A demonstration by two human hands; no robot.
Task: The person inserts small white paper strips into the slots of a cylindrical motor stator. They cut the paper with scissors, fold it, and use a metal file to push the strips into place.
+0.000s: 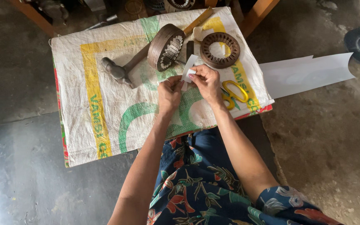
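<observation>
A hammer (119, 71), two ring-shaped metal cores (220, 50), and yellow scissors (235, 93) lie on the sack-covered surface (101, 121).

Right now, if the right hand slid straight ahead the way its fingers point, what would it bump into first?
Probably the upright ring-shaped motor core; the right hand, pinching a white paper strip, points up-left toward it. Depth is unclear.
</observation>
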